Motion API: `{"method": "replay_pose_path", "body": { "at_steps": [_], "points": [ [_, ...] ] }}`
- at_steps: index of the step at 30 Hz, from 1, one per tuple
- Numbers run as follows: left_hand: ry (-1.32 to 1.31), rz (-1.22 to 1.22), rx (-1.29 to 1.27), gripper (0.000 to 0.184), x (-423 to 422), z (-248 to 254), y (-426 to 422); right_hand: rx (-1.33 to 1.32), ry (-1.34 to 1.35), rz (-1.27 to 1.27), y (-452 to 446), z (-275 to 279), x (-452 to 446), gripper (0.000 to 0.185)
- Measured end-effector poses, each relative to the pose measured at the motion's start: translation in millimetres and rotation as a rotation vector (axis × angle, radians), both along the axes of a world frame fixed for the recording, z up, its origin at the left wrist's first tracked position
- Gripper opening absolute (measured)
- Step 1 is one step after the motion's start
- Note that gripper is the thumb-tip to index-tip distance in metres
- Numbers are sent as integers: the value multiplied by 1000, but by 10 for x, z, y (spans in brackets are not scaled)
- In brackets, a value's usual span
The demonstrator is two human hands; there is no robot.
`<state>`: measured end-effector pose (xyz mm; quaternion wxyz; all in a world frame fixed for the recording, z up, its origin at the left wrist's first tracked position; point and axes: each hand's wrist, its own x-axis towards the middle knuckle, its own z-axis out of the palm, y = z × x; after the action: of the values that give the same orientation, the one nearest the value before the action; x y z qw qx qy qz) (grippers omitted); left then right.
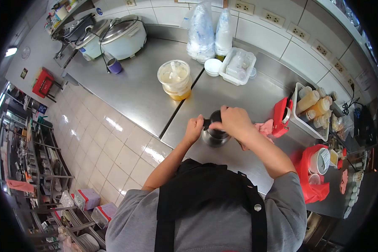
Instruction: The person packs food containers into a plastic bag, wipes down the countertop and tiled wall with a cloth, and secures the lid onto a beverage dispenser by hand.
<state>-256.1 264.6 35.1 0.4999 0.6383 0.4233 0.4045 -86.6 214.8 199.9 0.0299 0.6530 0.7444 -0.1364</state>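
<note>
A metal jug [214, 139] with a black lid and a black handle stands on the steel counter in front of my body. My left hand [193, 129] is closed around the handle on its left side. From the right, my right hand [235, 121] grips the black lid, with the thumb across it; part of the lid is hidden behind the fingers. Behind the jug is a clear plastic tub [176, 80] with pale, creamy contents and a white utensil in it. A pink cloth [264, 128] lies beside my right forearm.
Plastic-wrapped cups [201, 33], a white bowl [213, 67] and a white basket [238, 77] line the wall. To the right are a red tape dispenser [280, 119], a crate of sauce bottles [308, 124] and a red bag [310, 185]. Rice cookers [124, 42] and a purple mug [114, 66] stand far left.
</note>
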Motion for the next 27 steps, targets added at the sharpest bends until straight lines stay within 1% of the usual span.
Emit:
{"method": "replay_pose_path", "body": {
  "at_steps": [1, 3, 4, 5, 6, 7, 8, 10, 11, 13, 14, 15, 17, 18, 20, 21, 23, 24, 25, 27],
  "points": [
    [2, 7, 3, 53, -7, -13, -3, 5, 0, 4, -22, 91, -19, 93],
    [12, 14, 18, 52, -19, 48, -16, 37, -2, -71, -80, 280, -56, 89],
    [26, 13, 17, 52, -25, 56, -51, 203, 49, 116, -130, 147, 53, 93],
    [28, 8, 12, 52, -21, 52, -62, 199, 51, 111, -101, -18, 125, 93],
    [9, 14, -1, 52, -12, 51, -61, 453, -17, 402, -57, -190, 188, 93],
    [-11, 20, -13, 51, -8, 36, -62, 705, -90, 696, -53, -221, 198, 93],
    [-10, 13, -14, 51, -15, 18, -57, 704, -91, 690, -69, -238, 197, 93],
    [-2, 0, 18, 52, -27, -8, -24, 431, -65, 399, -71, -205, 131, 89],
    [-1, 1, 18, 52, -30, -29, -46, 431, -64, 399, -70, -174, 74, 89],
    [-14, 41, 26, 52, -17, -30, -53, -61, -11, -51, -42, -61, -3, 82],
    [-15, 43, 34, 52, -17, -6, -9, -61, -69, -82, -74, 49, 2, 77],
    [-6, 16, 9, 52, -41, -7, -18, -65, -67, -81, -103, 26, 58, 77],
    [6, -20, -18, 53, -58, -28, -30, 784, 24, 425, -162, -33, 235, 81],
    [4, -20, -15, 54, -52, -36, -34, 783, 23, 417, -142, -98, 252, 81],
    [4, -26, -12, 55, -44, -43, -29, 752, 48, 605, -90, -193, 247, 84],
    [10, -24, -17, 55, -41, -44, -22, 751, 47, 602, -81, -228, 199, 84],
    [16, -19, -24, 56, -49, -72, -25, 64, -51, -53, -94, -73, -54, 84],
    [10, -33, -31, 56, -55, -90, -13, -75, -24, -108, -61, 35, -52, 82],
    [2, -46, -34, 56, -49, -49, 15, -68, -24, -106, -67, 82, -32, 82],
    [-3, -43, -40, 54, -55, 6, 4, 217, 34, 86, -144, 94, 78, 78]
  ]
}}
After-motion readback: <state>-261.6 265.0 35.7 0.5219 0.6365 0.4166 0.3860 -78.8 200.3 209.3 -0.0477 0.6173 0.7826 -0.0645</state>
